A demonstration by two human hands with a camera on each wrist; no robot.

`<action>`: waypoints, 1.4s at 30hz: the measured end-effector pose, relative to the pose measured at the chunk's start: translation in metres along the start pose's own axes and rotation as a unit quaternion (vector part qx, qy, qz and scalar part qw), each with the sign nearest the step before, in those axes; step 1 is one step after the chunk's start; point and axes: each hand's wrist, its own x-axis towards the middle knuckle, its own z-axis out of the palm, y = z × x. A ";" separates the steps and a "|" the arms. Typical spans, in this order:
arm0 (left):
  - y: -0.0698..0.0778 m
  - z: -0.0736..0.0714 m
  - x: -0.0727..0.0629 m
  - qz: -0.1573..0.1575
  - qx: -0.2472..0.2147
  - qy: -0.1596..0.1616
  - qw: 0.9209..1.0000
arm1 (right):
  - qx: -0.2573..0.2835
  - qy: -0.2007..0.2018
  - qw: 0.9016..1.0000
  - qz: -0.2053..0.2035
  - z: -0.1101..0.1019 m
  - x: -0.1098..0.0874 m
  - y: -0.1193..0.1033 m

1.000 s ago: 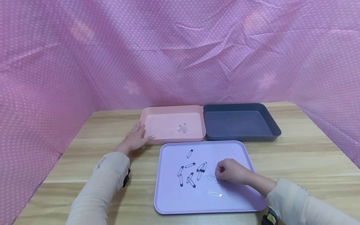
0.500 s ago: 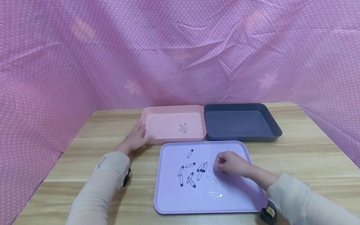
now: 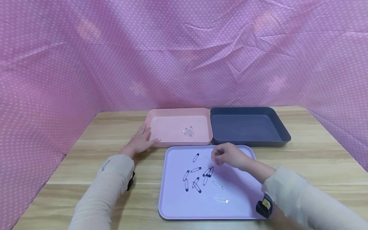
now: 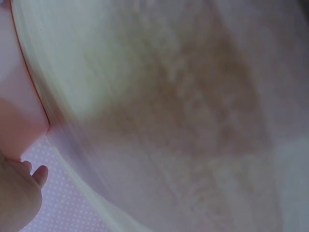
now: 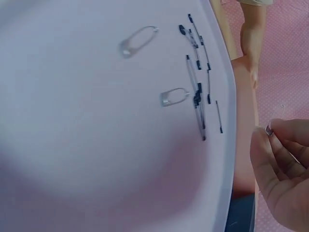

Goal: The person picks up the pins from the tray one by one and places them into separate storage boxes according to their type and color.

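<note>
My right hand (image 3: 230,155) is over the upper part of the lilac tray (image 3: 178,207), pinching a silver safety pin (image 5: 269,130) between thumb and fingertip. Two more silver safety pins, one higher (image 3: 218,185) and one lower (image 3: 221,200), lie on that tray beside several black-ended safety pins (image 3: 196,169). With its fingers extended, my left hand (image 3: 139,142) rests against the left front corner of the pink tray (image 3: 165,127). Several silver safety pins (image 3: 188,131) sit inside the pink tray. A blurred sleeve (image 4: 169,106) fills most of the left wrist view.
A dark blue tray (image 3: 244,126) stands right of the pink one, both behind the lilac tray. All three are on a wood-grain table (image 3: 95,143). Pink dotted cloth (image 3: 172,64) hangs behind and at both sides.
The right hand has lifted a silver safety pin from the lilac tray and carried it up and slightly left toward the back trays. The left hand stays at the pink tray.
</note>
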 end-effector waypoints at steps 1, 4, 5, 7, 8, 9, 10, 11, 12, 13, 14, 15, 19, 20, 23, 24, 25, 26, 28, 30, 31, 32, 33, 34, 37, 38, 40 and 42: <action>0.000 0.000 0.000 0.000 0.000 0.000 1.000 | 0.005 0.001 1.000 0.001 0.000 0.002 -0.002; 0.000 0.001 0.001 0.002 -0.001 0.002 1.000 | 0.015 0.010 1.000 0.001 0.001 0.009 -0.006; 0.000 0.001 0.000 0.002 0.000 0.002 1.000 | 0.017 0.013 1.000 0.000 0.001 0.011 -0.007; 0.000 0.001 0.000 0.000 -0.001 0.003 1.000 | 0.023 0.022 1.000 -0.002 0.002 0.015 -0.010; 0.000 0.001 0.000 0.002 -0.002 0.003 1.000 | 0.024 0.028 0.999 -0.003 0.002 0.017 -0.011; 0.001 0.000 -0.001 0.000 -0.002 0.003 1.000 | 0.023 0.036 0.999 0.000 0.002 0.020 -0.012; 0.001 0.000 -0.001 -0.002 -0.001 0.002 1.000 | 0.023 0.042 0.999 0.002 0.002 0.022 -0.013; 0.001 0.000 -0.001 -0.003 0.000 0.001 1.000 | 0.024 0.050 0.998 0.006 0.002 0.024 -0.014; 0.001 0.000 -0.001 -0.005 0.000 0.000 1.000 | 0.024 0.057 0.998 0.010 0.003 0.027 -0.015; 0.001 -0.001 -0.001 -0.006 0.000 0.000 1.000 | 0.024 0.063 0.998 0.013 0.003 0.029 -0.016; 0.002 -0.001 -0.001 -0.007 0.000 -0.001 1.000 | 0.023 0.069 0.997 0.016 0.003 0.032 -0.017; 0.002 -0.001 -0.001 -0.009 0.000 -0.002 1.000 | 0.023 0.074 0.997 0.018 0.004 0.035 -0.018; 0.002 -0.001 -0.001 -0.008 0.001 -0.002 1.000 | 0.020 0.094 0.995 0.013 0.004 0.046 -0.021; 0.002 -0.001 -0.001 -0.007 0.001 -0.002 1.000 | 0.020 0.099 0.995 0.012 0.004 0.049 -0.022; 0.002 -0.001 -0.001 -0.005 0.000 -0.002 1.000 | 0.018 0.112 0.993 0.015 0.004 0.057 -0.025; 0.003 -0.001 -0.001 -0.006 -0.001 -0.002 1.000 | 0.021 0.116 0.993 0.019 0.004 0.060 -0.026; 0.003 -0.001 -0.001 -0.005 -0.003 -0.001 1.000 | 0.025 0.118 0.992 0.022 0.004 0.063 -0.027; 0.003 -0.001 -0.001 -0.005 -0.003 0.000 1.000 | 0.031 0.120 0.992 0.024 0.005 0.066 -0.027; 0.002 -0.001 -0.002 -0.003 -0.005 0.001 1.000 | 0.042 0.124 0.991 0.027 0.006 0.072 -0.028; 0.001 -0.001 -0.002 -0.004 -0.004 0.001 1.000 | 0.054 0.125 0.990 0.028 0.008 0.079 -0.028; 0.000 0.000 -0.002 -0.004 -0.004 0.002 1.000 | 0.056 0.128 0.990 0.031 0.010 0.081 -0.029; -0.001 0.000 -0.002 -0.003 -0.003 0.001 1.000 | 0.060 0.130 0.989 0.032 0.011 0.085 -0.029; -0.001 0.000 -0.002 -0.003 -0.002 0.001 1.000 | 0.062 0.133 0.989 0.035 0.012 0.088 -0.028; -0.001 0.000 -0.002 -0.004 -0.002 0.000 1.000 | 0.065 0.135 0.988 0.035 0.013 0.091 -0.028; -0.002 0.000 -0.001 -0.005 -0.005 -0.001 1.000 | 0.075 0.147 0.986 0.040 0.015 0.101 -0.026; -0.002 0.000 -0.001 -0.005 -0.005 -0.001 1.000 | 0.078 0.150 0.985 0.042 0.015 0.104 -0.025; -0.001 -0.001 0.000 -0.008 -0.008 -0.002 1.000 | 0.086 0.156 0.983 0.047 0.015 0.109 -0.024; 0.000 -0.001 0.000 -0.007 -0.008 0.000 1.000 | 0.089 0.161 0.981 0.055 0.014 0.113 -0.024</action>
